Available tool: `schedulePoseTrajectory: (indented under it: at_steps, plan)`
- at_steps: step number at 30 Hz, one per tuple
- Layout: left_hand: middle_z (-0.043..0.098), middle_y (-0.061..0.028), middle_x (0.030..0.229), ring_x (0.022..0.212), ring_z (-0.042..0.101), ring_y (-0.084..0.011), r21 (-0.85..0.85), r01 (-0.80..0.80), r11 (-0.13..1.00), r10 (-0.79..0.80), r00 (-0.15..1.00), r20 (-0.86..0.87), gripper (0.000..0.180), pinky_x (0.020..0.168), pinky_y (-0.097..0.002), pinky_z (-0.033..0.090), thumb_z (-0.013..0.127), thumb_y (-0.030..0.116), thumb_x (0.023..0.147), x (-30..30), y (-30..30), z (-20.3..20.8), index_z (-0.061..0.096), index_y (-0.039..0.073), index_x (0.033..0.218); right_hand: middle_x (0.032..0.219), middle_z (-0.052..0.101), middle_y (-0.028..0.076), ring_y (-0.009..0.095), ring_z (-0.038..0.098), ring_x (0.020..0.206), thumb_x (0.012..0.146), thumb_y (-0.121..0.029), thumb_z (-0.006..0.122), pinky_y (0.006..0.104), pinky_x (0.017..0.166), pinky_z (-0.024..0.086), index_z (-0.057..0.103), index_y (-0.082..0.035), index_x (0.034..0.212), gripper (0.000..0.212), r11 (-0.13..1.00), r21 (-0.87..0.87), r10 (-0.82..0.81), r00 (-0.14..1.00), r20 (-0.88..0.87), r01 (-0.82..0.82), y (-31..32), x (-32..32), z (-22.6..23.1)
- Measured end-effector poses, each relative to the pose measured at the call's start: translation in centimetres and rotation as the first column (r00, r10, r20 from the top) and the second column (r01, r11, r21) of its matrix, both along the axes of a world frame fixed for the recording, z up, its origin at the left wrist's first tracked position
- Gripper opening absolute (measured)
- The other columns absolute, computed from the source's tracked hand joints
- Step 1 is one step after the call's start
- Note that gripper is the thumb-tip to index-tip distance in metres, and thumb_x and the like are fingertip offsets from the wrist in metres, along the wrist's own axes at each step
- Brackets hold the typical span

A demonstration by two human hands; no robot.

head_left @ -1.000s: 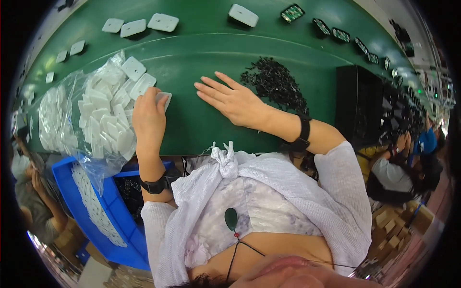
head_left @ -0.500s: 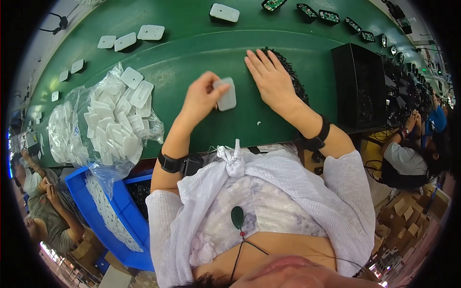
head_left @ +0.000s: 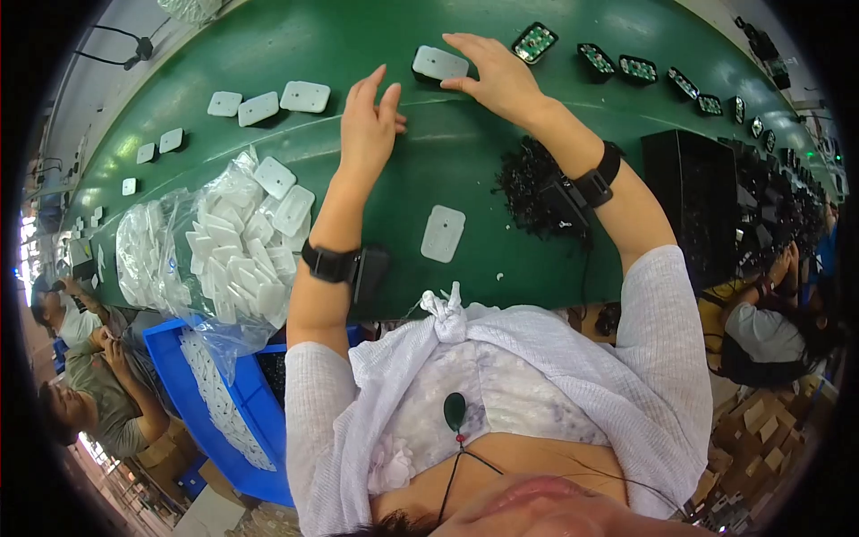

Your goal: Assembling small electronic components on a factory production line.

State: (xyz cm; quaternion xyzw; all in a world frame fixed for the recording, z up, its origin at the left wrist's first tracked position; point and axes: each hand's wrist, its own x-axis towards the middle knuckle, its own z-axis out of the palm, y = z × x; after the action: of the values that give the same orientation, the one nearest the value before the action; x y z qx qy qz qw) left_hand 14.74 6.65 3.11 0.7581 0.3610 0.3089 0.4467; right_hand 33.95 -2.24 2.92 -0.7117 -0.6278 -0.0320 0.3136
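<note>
A black housing topped by a white cover [head_left: 440, 63] lies at the table's far middle. My right hand [head_left: 506, 82] reaches round its right end, thumb at the near edge and fingers past the far edge, spread apart; whether they touch it I cannot tell. My left hand [head_left: 367, 130] hovers to the left of that housing, fingers apart, holding nothing. Close to me a loose white plastic cover [head_left: 443, 234] lies flat on the green table. A pile of small black parts [head_left: 528, 183] sits partly under my right forearm.
A clear plastic bag [head_left: 148, 246] spills white covers [head_left: 242, 259] at left. More covered housings [head_left: 305, 97] line the far left; open housings with green circuit boards [head_left: 535, 42] run along the far right. A black box [head_left: 684, 179] stands at right, a blue bin [head_left: 246, 425] below left.
My left hand has let go of the white cover, now lying on the table, and moved away from me. My right hand has left the black parts and reached to the covered housing.
</note>
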Motion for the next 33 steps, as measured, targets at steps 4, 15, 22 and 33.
schedulePoseTrajectory:
  at_steps: [4,15,22,33]
  plan:
    - [0.064,-0.0134,0.103,0.063,0.067,-0.017,-0.255,0.088,0.963,-0.048,0.986,0.158,0.045,0.056,-0.0278,0.056,0.059,0.022,0.094,3.0,2.4,-1.4,0.05,-0.001,0.132,0.128,0.057,0.01,0.029,0.052,0.117,0.082,-0.032,0.07,0.0375,0.097,0.045,0.049,-0.009,0.134,0.06,0.99,-0.12,0.068,0.992,-0.107,-0.081,1.7,-0.1,-0.5]
    - [0.067,-0.0143,0.099,0.074,0.069,-0.0184,-0.21,0.052,0.976,-0.01,0.98,0.198,0.025,0.065,-0.0269,0.056,0.062,0.012,0.091,5.1,3.3,-3.6,0.059,-0.005,0.109,0.121,0.061,0.011,0.03,0.056,0.11,0.081,-0.022,0.07,0.0374,0.091,0.047,0.054,-0.008,0.128,0.052,0.995,-0.031,0.09,0.99,-0.11,-0.094,2.6,-1.2,-2.1]
    - [0.059,-0.0145,0.111,0.088,0.066,-0.0211,-0.412,0.243,0.878,0.001,0.861,0.508,0.032,0.079,-0.0317,0.057,0.063,0.004,0.089,1.0,-0.5,2.5,0.05,-0.006,0.117,0.109,0.064,0.006,0.014,0.058,0.098,0.095,-0.018,0.057,0.0287,0.088,0.047,0.061,-0.005,0.119,0.028,0.978,0.077,0.188,0.668,-0.72,-0.193,0.5,-3.5,3.1]
    - [0.055,-0.013,0.111,0.094,0.062,-0.0169,-0.227,0.293,0.929,-0.106,0.796,0.595,0.032,0.08,-0.0313,0.057,0.064,0.003,0.089,-5.1,-5.1,6.6,0.051,-0.002,0.118,0.101,0.065,0.004,0.01,0.058,0.092,0.098,-0.016,0.053,0.0252,0.083,0.047,0.062,-0.001,0.116,0.025,0.953,0.179,0.293,0.606,-0.739,-0.243,-3.9,-8.7,7.6]
